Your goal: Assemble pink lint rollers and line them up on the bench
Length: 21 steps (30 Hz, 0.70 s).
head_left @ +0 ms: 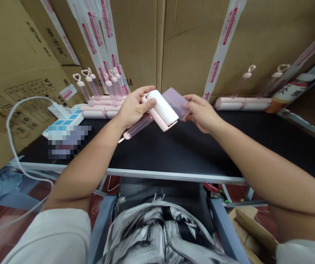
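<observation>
My left hand [134,107] is closed around a pink lint roller [161,109] with a white roll and a clear pink handle that points down and left. It is held just above the black table [190,146]. My right hand [201,112] pinches a translucent pink cover sheet [175,101] against the right side of the roll.
Finished lint rollers with heart-shaped handle ends stand in a group at back left [96,95] and in a row at back right [242,102]. Taped cardboard boxes [190,44] wall the back. A white power strip [63,117] and cable [11,139] lie at left.
</observation>
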Available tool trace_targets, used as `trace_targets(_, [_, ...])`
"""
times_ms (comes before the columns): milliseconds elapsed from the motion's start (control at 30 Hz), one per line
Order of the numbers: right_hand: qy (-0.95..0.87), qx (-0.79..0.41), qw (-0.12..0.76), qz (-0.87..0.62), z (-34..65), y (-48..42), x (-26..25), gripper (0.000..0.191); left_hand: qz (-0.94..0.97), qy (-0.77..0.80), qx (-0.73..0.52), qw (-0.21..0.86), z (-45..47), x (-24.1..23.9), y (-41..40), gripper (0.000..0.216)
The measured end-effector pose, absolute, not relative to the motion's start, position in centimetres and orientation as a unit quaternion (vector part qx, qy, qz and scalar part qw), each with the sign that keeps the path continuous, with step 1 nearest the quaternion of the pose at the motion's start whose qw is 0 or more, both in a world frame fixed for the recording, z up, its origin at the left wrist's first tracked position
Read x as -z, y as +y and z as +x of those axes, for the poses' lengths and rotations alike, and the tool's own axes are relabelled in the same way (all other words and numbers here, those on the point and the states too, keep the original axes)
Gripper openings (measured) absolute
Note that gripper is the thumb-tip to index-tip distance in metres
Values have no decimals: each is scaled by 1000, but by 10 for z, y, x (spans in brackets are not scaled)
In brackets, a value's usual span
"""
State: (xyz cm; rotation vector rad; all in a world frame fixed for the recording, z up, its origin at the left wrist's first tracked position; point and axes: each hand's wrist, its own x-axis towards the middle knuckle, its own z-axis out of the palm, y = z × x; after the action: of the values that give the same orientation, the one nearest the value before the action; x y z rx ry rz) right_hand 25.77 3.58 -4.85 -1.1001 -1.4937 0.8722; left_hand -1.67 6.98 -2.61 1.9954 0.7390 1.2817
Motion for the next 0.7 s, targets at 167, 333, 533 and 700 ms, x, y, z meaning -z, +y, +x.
trace_targets(167, [-588, -449, 555, -380, 244, 9, 29, 34, 772, 264, -486, 315, -16, 26, 72, 103])
trace_targets(333, [-596, -463, 543, -369, 227, -8, 32, 39, 776, 262, -479, 315, -14, 27, 72, 103])
trace_targets(533, [-614, -463, 530, -357, 227, -10, 35, 47, 767, 264, -481, 333, -13, 26, 70, 104])
trace_targets(700, [-636, -472, 509, -336, 227, -7, 42, 54, 779, 256, -470, 326, -13, 29, 72, 100])
